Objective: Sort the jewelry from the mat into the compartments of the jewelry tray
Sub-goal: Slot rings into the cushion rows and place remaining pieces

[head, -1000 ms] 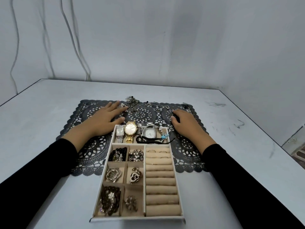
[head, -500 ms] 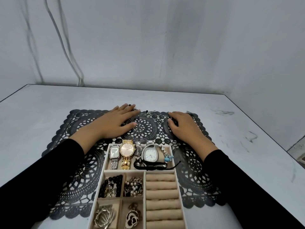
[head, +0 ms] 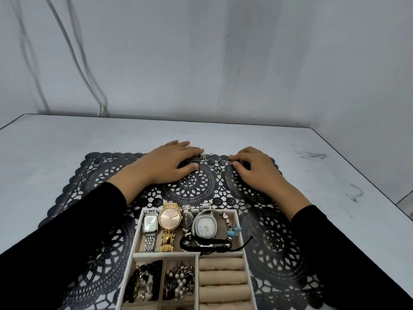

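Observation:
A black lace mat (head: pixel 192 189) lies on the grey table. The beige jewelry tray (head: pixel 165 255) sits on its near half. Its far compartment holds several watches, among them a gold watch (head: pixel 169 218), plus bracelets. Small compartments hold beaded pieces, and ring rolls (head: pixel 221 276) fill the right side. My left hand (head: pixel 165 164) rests flat on the mat's far edge, fingers over a tangle of silver chain (head: pixel 204 156). My right hand (head: pixel 257 171) has curled fingers, and thumb and forefinger pinch a small silver piece (head: pixel 232 161) on the mat.
The grey table (head: pixel 67 139) runs to a wall at the back, where two cables (head: pixel 89 81) hang down. The table's right edge (head: pixel 357 175) drops off beside the mat. The tray's near end is cut off by the frame.
The view has tilted up, so the tray sits lower in frame. Both hands slid further out to the mat's far edge, and my right fingers curled in on the small silver piece.

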{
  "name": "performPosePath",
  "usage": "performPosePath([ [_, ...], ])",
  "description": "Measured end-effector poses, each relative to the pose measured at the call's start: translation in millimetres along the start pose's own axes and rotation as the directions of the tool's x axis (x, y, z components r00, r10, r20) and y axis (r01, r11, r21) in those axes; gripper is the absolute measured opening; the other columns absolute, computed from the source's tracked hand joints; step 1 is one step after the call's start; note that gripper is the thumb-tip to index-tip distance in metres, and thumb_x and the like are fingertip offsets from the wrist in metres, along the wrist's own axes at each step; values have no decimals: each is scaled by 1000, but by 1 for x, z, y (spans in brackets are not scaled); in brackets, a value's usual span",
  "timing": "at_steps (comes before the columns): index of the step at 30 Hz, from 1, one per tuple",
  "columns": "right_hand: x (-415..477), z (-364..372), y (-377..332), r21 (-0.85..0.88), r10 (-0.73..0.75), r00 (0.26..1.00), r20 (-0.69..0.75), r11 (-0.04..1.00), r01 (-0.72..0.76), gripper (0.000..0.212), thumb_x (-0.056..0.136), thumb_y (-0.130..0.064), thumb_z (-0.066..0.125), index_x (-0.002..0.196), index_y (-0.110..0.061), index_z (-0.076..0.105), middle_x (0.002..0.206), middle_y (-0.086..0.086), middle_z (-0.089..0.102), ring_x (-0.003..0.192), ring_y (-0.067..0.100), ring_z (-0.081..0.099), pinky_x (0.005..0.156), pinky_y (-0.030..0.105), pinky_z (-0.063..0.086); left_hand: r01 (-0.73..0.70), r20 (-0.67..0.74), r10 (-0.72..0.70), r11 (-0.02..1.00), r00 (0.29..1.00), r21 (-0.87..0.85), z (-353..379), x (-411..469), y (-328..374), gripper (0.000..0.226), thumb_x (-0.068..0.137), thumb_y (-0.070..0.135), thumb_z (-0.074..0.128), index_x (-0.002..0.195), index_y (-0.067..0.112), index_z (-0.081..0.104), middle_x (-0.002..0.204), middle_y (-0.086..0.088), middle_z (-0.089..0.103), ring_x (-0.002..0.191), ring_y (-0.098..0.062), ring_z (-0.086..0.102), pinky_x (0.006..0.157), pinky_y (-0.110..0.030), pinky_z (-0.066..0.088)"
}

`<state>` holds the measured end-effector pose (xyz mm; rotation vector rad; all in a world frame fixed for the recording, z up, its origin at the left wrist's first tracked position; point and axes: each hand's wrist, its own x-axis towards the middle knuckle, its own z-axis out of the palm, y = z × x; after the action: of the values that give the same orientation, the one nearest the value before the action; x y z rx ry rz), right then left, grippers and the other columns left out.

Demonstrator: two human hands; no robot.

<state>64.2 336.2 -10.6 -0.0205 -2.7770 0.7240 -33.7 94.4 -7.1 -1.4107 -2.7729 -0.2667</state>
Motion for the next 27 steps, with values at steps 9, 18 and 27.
performPosePath([
  [9,7,-11,10,47,-30,995,90,999,26,17,93,-20,59,107,-23,68,108,-10,55,94,6,50,92,28,40,-27,-201,-9,985,979,-172,-2,12,4,24,96,31,59,115,23,72,120,8,66,106,-11,61,91,-34,49],
  [18,16,-13,9,-26,-17,990,143,999,21,15,91,-16,61,104,-22,64,103,-4,52,99,13,53,96,37,44,57,-219,-114,967,969,-250,-3,16,8,11,91,31,67,95,24,74,103,11,63,95,-8,58,88,-34,48],
  [27,16,-13,4,-103,7,989,145,995,8,12,94,-13,53,102,-18,61,101,1,53,97,17,52,87,30,42,50,-159,-80,982,984,-183,-2,15,12,8,95,21,60,100,18,66,104,3,59,98,-15,56,87,-30,45],
])
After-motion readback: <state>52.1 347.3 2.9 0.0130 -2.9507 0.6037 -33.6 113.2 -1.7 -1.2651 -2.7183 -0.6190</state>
